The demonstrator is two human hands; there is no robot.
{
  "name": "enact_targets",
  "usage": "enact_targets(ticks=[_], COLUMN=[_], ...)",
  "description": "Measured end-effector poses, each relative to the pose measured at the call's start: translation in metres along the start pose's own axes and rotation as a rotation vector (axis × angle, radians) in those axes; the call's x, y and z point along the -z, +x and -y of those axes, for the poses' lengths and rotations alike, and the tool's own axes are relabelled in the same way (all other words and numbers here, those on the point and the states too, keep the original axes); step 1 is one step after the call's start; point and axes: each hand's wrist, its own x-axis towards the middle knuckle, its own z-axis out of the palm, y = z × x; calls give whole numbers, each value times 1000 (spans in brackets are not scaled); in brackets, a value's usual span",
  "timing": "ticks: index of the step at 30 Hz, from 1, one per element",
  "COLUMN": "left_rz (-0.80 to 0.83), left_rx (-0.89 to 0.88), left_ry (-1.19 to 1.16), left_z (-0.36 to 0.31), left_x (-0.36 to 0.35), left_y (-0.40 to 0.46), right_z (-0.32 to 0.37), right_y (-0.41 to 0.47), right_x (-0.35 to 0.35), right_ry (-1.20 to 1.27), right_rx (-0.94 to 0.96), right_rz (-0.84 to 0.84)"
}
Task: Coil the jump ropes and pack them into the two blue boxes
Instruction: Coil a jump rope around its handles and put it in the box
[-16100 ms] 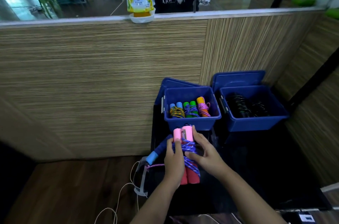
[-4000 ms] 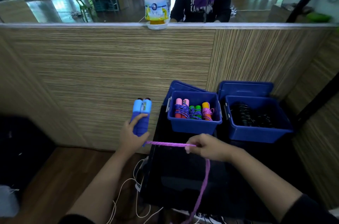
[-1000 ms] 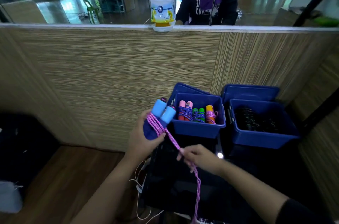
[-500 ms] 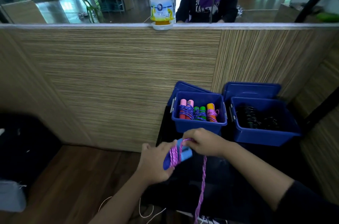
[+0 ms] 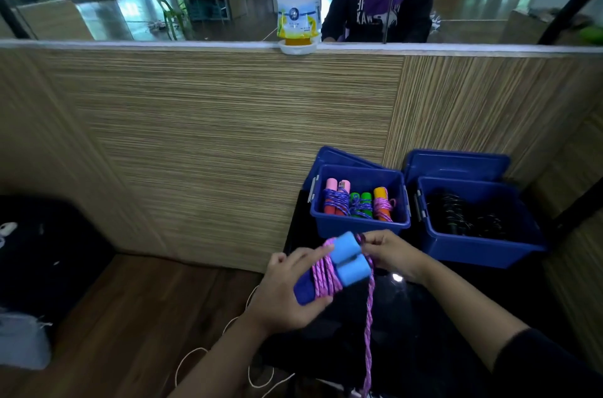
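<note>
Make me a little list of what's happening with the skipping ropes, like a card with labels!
left hand: grips the blue handles
right hand: pinches the purple rope
rope: some turns wound round the handles, the rest hanging down
left blue box: three coiled ropes, pink, green and orange handles
right blue box: dark coiled ropes
lids: leaning behind both boxes

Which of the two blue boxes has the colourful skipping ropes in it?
The left blue box, nearest the hands: it holds bundles with pink, green and orange handles. The right blue box holds only dark coiled ropes.
</note>
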Motion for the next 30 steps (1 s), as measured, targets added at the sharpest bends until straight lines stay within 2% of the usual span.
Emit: enact_targets(ticks=[3,5,8,10,13,15,18,20,25,28,30], left_rz=[-174,-326,-404,-297,-53,79,202,232,217,94,-57], left_rx=[111,283,545,619,572,454,204,97,-30,-52,14], left_ry=[-135,-242,-88,101,316,360,372,334,235,116,-49], left_z=[5,13,31,42,48,46,37,28,13,0,-4], left_x=[-1,0,7,11,7,-2,-16,-18,-14,-13,-14], left_y=[12,18,20,13,0,-8,-14,-14,-13,-9,0], right_z=[-16,-23,-25,-19,-3,9,18,20,27,20,13], right_y=[1,-3,-14,-20,-21,-17,-4,3,3,4,4], right_x=[-22,-38,-53,-54,-52,-49,-33,-17,2,6,1], right_ry=[-58,-111,-288,-580,-919,-996,-1122,-1041,-629,-411,-236], right_rx=[-35,-62,-42,14,221,305,299,275,165,89,41], right_rz=[-26,23,67,97,67,16,-58,-57,70,62,-14])
